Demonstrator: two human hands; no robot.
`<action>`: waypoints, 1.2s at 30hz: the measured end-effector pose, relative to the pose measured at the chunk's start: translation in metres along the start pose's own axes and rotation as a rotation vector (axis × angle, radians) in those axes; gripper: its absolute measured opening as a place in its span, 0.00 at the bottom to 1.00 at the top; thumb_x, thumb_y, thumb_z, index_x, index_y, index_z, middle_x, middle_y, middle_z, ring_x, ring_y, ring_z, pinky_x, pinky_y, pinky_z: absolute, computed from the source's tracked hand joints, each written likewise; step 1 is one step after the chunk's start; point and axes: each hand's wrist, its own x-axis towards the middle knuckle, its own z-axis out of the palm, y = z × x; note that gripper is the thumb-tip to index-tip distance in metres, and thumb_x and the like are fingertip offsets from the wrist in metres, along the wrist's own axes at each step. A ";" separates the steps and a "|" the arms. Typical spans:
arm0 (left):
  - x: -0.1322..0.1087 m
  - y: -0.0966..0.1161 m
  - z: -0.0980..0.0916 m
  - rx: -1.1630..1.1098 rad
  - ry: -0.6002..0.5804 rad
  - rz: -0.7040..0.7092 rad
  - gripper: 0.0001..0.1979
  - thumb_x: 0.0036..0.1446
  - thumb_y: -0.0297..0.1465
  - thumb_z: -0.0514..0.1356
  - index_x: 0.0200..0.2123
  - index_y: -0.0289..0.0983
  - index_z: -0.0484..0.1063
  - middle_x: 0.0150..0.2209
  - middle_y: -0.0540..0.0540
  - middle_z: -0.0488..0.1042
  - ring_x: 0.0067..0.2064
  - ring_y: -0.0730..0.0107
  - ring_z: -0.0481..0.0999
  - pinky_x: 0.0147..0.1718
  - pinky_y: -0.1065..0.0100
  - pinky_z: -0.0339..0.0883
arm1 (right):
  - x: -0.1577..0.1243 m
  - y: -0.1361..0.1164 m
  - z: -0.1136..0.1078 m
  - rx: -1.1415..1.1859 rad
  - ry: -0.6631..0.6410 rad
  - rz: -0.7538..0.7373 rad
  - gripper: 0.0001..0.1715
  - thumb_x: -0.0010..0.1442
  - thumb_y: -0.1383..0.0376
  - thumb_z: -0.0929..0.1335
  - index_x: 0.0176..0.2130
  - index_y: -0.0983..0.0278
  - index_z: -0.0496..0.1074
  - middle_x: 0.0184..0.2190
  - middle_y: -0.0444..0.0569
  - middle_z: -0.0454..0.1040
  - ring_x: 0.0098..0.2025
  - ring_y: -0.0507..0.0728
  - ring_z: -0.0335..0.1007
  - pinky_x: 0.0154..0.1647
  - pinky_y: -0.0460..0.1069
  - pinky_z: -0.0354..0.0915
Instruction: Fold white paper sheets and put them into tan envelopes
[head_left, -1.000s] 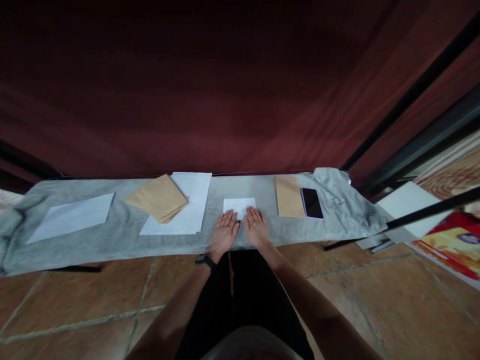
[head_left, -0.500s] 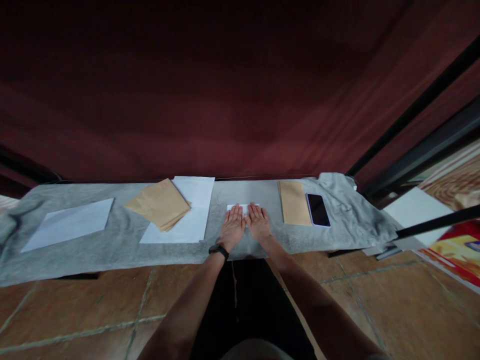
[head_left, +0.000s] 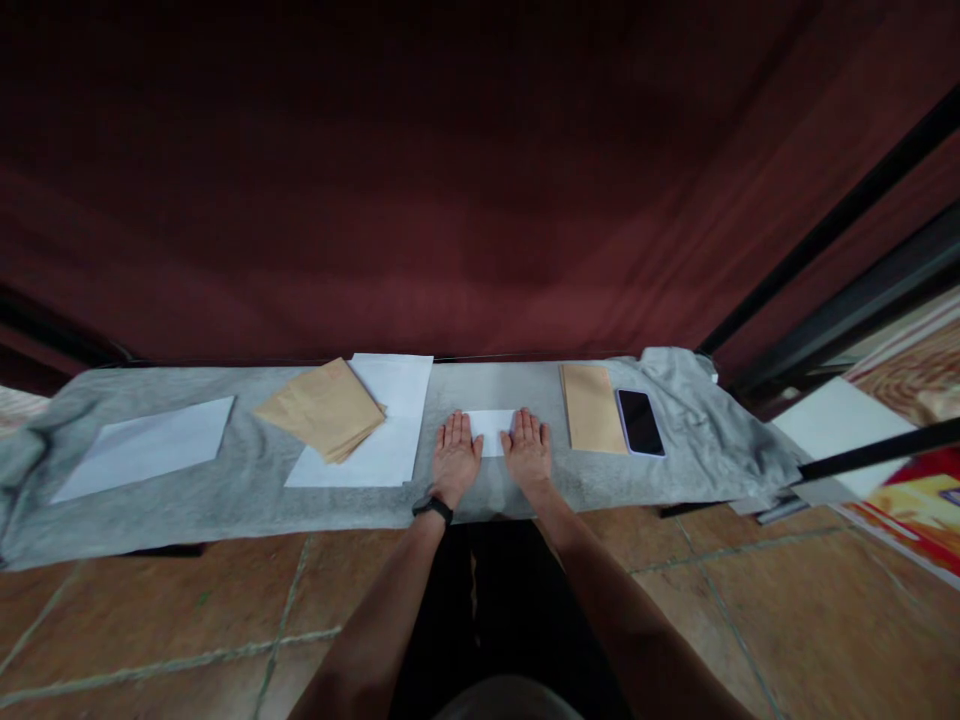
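A small white rectangle of paper [head_left: 492, 432], apparently folded, lies on the grey cloth [head_left: 480, 384] in front of me. Flat on its left edge rests my left hand [head_left: 456, 456], fingers stretched out and pointing away from me; a black band circles that wrist. My right hand [head_left: 528, 452] lies likewise flat over the paper's right edge. The middle of the paper shows between the two hands. Neither hand grips anything.
Left of my hands, brown envelopes [head_left: 322, 408] overlap white sheets [head_left: 401, 435]. Another white sheet [head_left: 146, 448] lies at the far left. To the right are more brown envelopes [head_left: 594, 410] and a phone [head_left: 640, 422]. A dark red curtain [head_left: 480, 250] hangs behind.
My hands have moved apart across the paper, the left one leftward and the right one slightly rightward. More of the white paper now shows between them.
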 end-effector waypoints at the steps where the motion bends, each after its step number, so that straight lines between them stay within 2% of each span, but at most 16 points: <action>1: -0.001 -0.001 -0.001 0.010 0.001 -0.009 0.33 0.71 0.41 0.41 0.73 0.29 0.50 0.72 0.33 0.54 0.74 0.53 0.50 0.70 0.48 0.49 | -0.001 0.000 0.000 -0.003 0.002 0.004 0.36 0.74 0.55 0.54 0.71 0.74 0.56 0.69 0.66 0.60 0.72 0.69 0.54 0.70 0.68 0.48; 6: -0.001 -0.003 -0.004 0.043 -0.022 -0.032 0.32 0.71 0.40 0.42 0.72 0.28 0.50 0.72 0.33 0.55 0.74 0.53 0.50 0.71 0.48 0.48 | -0.001 -0.002 -0.002 -0.025 -0.039 0.029 0.37 0.74 0.55 0.54 0.70 0.77 0.56 0.70 0.67 0.57 0.72 0.69 0.52 0.71 0.67 0.47; 11: 0.000 0.009 -0.009 0.028 -0.020 -0.047 0.32 0.72 0.39 0.40 0.71 0.26 0.53 0.71 0.31 0.56 0.74 0.51 0.51 0.70 0.46 0.48 | -0.001 -0.003 -0.004 0.004 -0.049 0.039 0.36 0.74 0.55 0.55 0.72 0.73 0.54 0.71 0.66 0.56 0.73 0.68 0.51 0.71 0.68 0.46; 13: -0.002 0.021 -0.010 0.006 -0.016 0.019 0.32 0.73 0.40 0.39 0.71 0.28 0.54 0.72 0.34 0.55 0.74 0.54 0.49 0.71 0.48 0.47 | -0.001 -0.003 -0.005 0.010 -0.055 0.039 0.36 0.73 0.56 0.54 0.72 0.73 0.54 0.71 0.65 0.55 0.73 0.69 0.50 0.71 0.68 0.45; 16: -0.007 0.040 -0.010 -0.030 -0.102 0.162 0.31 0.73 0.40 0.37 0.71 0.30 0.55 0.73 0.39 0.55 0.75 0.59 0.48 0.73 0.54 0.45 | -0.002 -0.003 -0.008 0.008 -0.089 0.029 0.36 0.73 0.59 0.54 0.72 0.73 0.53 0.72 0.65 0.53 0.74 0.68 0.48 0.72 0.68 0.44; 19: -0.011 0.049 -0.010 -0.043 -0.172 0.190 0.32 0.74 0.40 0.37 0.71 0.29 0.54 0.73 0.40 0.55 0.75 0.60 0.48 0.73 0.54 0.44 | 0.000 -0.003 -0.012 -0.020 -0.156 0.039 0.36 0.72 0.61 0.54 0.73 0.71 0.50 0.73 0.62 0.51 0.75 0.67 0.46 0.72 0.68 0.43; 24: -0.015 0.038 -0.011 -0.022 -0.175 0.183 0.33 0.73 0.43 0.39 0.72 0.31 0.52 0.73 0.40 0.54 0.75 0.61 0.47 0.72 0.55 0.45 | 0.002 -0.006 -0.018 -0.067 -0.228 0.047 0.36 0.73 0.59 0.53 0.73 0.73 0.49 0.74 0.62 0.49 0.75 0.67 0.43 0.73 0.66 0.41; 29: -0.025 0.022 -0.012 0.010 -0.114 0.136 0.35 0.72 0.45 0.41 0.72 0.28 0.52 0.73 0.36 0.53 0.75 0.58 0.48 0.72 0.55 0.46 | 0.001 -0.008 -0.017 -0.047 -0.170 0.046 0.36 0.73 0.59 0.53 0.72 0.73 0.52 0.73 0.63 0.51 0.75 0.68 0.46 0.72 0.67 0.42; 36: -0.038 0.009 -0.013 0.025 -0.070 0.056 0.34 0.71 0.43 0.44 0.72 0.29 0.51 0.73 0.35 0.52 0.74 0.55 0.51 0.71 0.52 0.50 | -0.004 -0.004 -0.010 -0.023 -0.063 0.033 0.35 0.73 0.59 0.55 0.71 0.74 0.54 0.71 0.67 0.55 0.73 0.70 0.51 0.71 0.69 0.46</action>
